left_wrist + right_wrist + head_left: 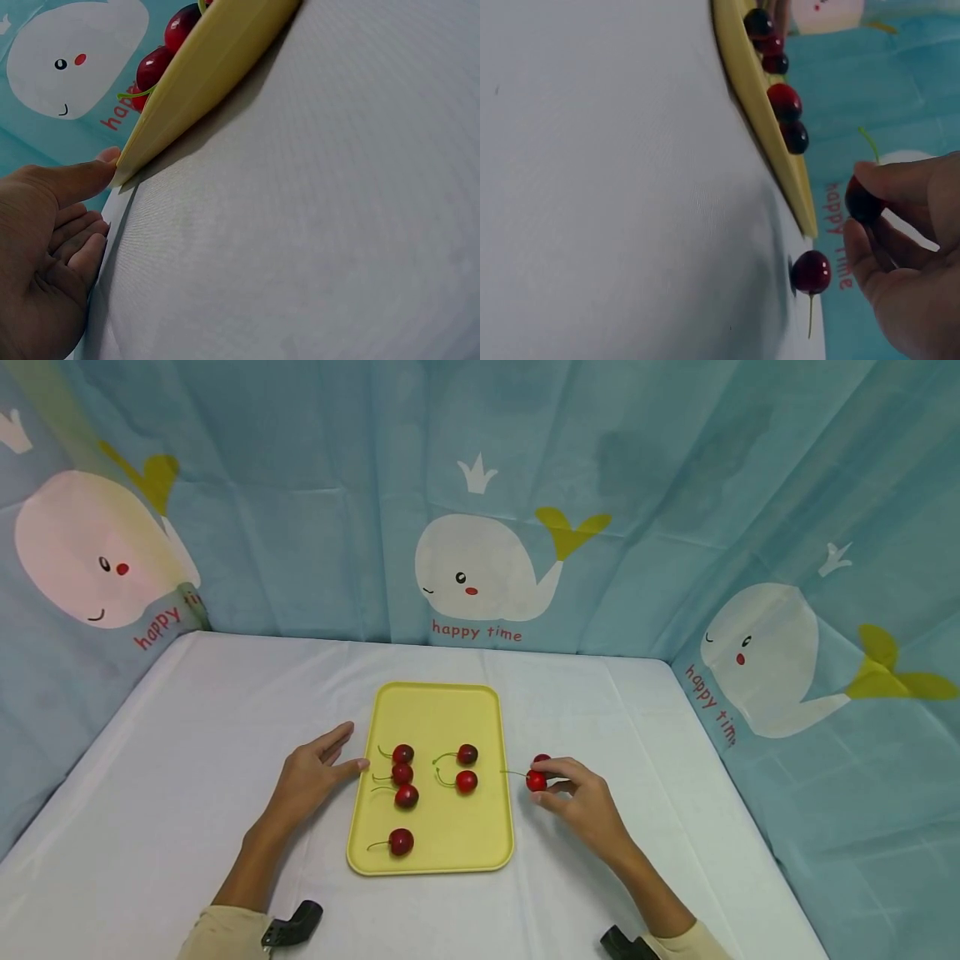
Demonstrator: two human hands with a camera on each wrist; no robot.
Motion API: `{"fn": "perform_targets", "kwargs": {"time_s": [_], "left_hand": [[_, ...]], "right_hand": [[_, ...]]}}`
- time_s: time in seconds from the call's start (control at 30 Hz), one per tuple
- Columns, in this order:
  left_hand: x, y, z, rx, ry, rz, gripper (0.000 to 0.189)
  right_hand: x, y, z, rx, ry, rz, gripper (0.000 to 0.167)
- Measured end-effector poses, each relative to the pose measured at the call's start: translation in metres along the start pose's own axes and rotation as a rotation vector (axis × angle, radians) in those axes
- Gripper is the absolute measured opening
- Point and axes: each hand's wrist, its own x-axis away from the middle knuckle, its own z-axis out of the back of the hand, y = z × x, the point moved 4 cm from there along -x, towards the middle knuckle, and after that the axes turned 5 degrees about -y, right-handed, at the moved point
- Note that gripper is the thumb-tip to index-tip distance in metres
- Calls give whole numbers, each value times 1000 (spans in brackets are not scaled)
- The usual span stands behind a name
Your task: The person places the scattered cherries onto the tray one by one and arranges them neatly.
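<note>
A yellow tray [442, 710] lies on the white-covered table. Several dark red cherries with green stems, one of them this cherry [401, 842], form a column on its left half. A pair, including this lower cherry [467, 782], sits right of the tray's middle. With the thumb, my left hand [311, 777] touches the tray's left rim; its other fingers extend loosely and hold nothing. To the right of the tray, my right hand [588, 802] pinches a cherry [864, 201] between thumb and fingers, above the table. Another cherry [811, 271] rests on the cloth, partly hidden by that hand in the head view.
White cloth [225, 710] covers the table around the tray. Blue curtains [300, 527] printed with whales enclose the back and both sides. Each wrist carries a black device, such as the left wrist mount [294, 925].
</note>
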Motion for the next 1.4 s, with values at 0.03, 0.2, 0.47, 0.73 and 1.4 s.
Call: {"fn": "perform_targets", "kwargs": {"time_s": [0.03,0.2,0.47,0.73,1.4], "left_hand": [[0,0,0,1,1,-1,85],[0,0,-1,3,0,-3,86],[-1,-1,0,3,11,-16,83],[-2,-1,0,-5,17,-22,83],[-1,2,-1,3,6,-2,85]], "right_hand": [[-1,0,-2,-11,-6,3,39],[-4,-3,-10,-51,-29,4,39],[-7,-11,-24,-36,-60,-45,38],[-11,-20,-38,-28,-105,-25,38],[-12,-27,-69,26,-128,9,33]]}}
